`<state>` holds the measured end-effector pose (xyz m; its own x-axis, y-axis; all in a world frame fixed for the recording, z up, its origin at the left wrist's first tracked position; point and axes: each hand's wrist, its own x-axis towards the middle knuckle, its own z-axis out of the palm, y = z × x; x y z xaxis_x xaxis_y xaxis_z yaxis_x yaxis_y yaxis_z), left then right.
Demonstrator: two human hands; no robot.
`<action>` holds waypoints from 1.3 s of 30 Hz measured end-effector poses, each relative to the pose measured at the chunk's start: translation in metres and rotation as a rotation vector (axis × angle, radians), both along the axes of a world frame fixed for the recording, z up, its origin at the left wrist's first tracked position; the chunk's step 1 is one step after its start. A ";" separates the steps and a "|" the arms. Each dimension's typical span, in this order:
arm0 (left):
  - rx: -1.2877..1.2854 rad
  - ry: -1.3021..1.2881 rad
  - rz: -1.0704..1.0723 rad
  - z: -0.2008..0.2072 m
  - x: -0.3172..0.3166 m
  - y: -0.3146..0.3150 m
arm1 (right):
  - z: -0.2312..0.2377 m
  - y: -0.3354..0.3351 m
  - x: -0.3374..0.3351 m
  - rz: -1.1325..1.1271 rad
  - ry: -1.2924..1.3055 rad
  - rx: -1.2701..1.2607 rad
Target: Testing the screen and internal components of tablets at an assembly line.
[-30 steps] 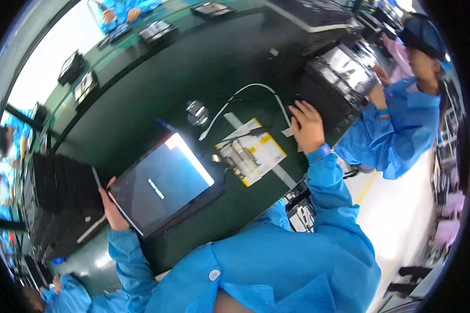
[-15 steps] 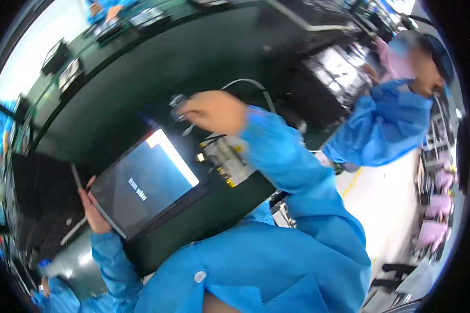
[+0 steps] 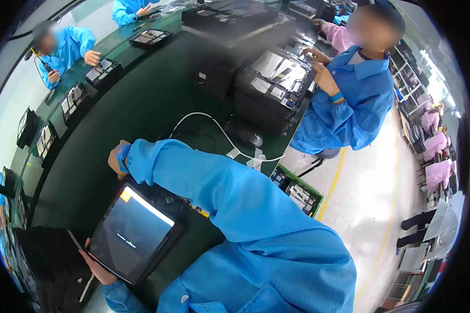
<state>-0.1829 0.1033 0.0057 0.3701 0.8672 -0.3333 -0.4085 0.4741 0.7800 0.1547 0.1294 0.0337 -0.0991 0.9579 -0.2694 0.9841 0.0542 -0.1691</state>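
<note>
A tablet (image 3: 136,235) with a lit screen, mostly dark with a white band along one side, sits tilted at the table's near left. My left hand (image 3: 97,268) grips its near left edge, thumb by the frame. Past the tablet's far left corner is my right hand (image 3: 117,159), at the end of an arm stretched across the table. Its fingers are mostly turned away, and anything in them is hidden. Under that sleeve a small part with a yellow edge (image 3: 199,209) shows in part.
A white cable (image 3: 206,116) curves over the dark green table (image 3: 156,88). Stacked black devices (image 3: 269,99) stand at the right, where a co-worker (image 3: 350,99) handles an opened one. Dark panels (image 3: 52,261) lean at the left. A green crate (image 3: 297,190) holds parts below the table's edge.
My right hand has swung left past the tablet's far corner; the small shiny thing it pinched is out of sight. My left hand stays on the tablet. The view has shifted, showing more co-workers.
</note>
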 end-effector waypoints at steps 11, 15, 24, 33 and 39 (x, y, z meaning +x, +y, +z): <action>0.087 -0.004 -0.049 0.000 -0.001 0.003 | -0.009 0.003 0.026 -0.007 -0.089 0.060; 0.050 -0.037 -0.023 0.005 0.000 -0.005 | -0.003 -0.007 0.030 -0.034 -0.115 0.156; 0.040 -0.018 -0.006 -0.001 0.001 -0.008 | -0.002 -0.148 0.052 0.112 0.476 0.747; 0.051 0.058 0.006 0.013 0.015 -0.007 | -0.017 -0.257 0.117 -0.488 -0.131 0.895; 0.017 0.046 0.015 0.014 0.011 -0.008 | -0.041 -0.267 0.127 -0.562 -0.161 0.840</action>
<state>-0.1719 0.0955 0.0196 0.3413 0.8784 -0.3345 -0.3792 0.4543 0.8061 0.2812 -0.1371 -0.0074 0.4009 0.7399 0.5402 0.9114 -0.3820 -0.1532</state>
